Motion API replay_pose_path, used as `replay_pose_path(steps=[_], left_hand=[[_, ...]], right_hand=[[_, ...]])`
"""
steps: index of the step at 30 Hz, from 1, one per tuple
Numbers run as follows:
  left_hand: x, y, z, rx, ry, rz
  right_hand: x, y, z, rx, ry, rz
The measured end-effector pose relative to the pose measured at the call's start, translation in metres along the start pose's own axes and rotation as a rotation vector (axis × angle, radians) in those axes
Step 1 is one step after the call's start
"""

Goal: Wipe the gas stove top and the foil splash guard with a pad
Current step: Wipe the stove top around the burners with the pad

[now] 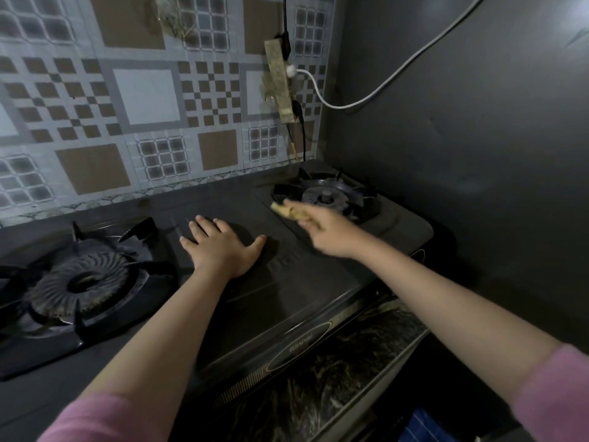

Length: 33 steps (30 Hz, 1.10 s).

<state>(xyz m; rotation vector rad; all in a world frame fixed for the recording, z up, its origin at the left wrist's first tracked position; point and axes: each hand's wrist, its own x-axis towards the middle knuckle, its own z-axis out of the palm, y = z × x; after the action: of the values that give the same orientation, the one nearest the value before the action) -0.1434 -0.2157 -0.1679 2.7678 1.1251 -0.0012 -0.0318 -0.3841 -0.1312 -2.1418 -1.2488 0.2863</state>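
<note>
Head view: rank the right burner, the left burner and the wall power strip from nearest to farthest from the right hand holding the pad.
From the right hand gripping the pad:
1. Right burner, just beyond the fingertips.
2. Power strip, up on the tiled wall behind.
3. Left burner, across the stove, past the flat left hand.

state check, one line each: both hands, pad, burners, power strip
left hand: open, flat on the stove top, fingers spread
right hand: grips the pad, motion-blurred
pad: yellowish, held next to the right burner
left burner: no flame, grate on
right burner: no flame, grate on
power strip: on tiled wall, white plug inserted
</note>
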Motion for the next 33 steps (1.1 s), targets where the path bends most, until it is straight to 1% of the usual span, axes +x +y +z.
replay_pose_path(steps=[2, 3, 8, 14, 19, 26, 31, 33], left_hand=[[0.0, 0.002, 0.001, 0.0, 0.007, -0.007], [0.0, 0.002, 0.001, 0.003, 0.012, -0.012], [0.001, 0.002, 0.001, 0.004, 0.015, -0.018], [0.001, 0.001, 0.001, -0.011, 0.01, -0.014], [0.001, -0.001, 0.001, -0.024, 0.012, -0.009], [0.001, -0.003, 0.001, -0.034, 0.009, -0.002], [-0.001, -0.003, 0.002, -0.041, 0.004, 0.004], [0.0, -0.003, 0.001, -0.039, 0.006, 0.003]], right_hand=[[0.006, 0.007, 0.023, -0.107, -0.161, 0.003], [0.007, 0.01, 0.029, -0.172, -0.196, 0.001], [0.005, 0.004, 0.028, -0.312, -0.277, 0.027], [-0.014, -0.001, 0.023, -0.404, -0.338, 0.043], [-0.044, 0.002, 0.016, -0.367, -0.354, 0.038], [-0.084, 0.014, 0.005, -0.313, -0.334, 0.015], [-0.084, 0.018, -0.003, -0.157, -0.333, 0.045], [-0.08, 0.018, -0.012, -0.091, -0.296, 0.083]])
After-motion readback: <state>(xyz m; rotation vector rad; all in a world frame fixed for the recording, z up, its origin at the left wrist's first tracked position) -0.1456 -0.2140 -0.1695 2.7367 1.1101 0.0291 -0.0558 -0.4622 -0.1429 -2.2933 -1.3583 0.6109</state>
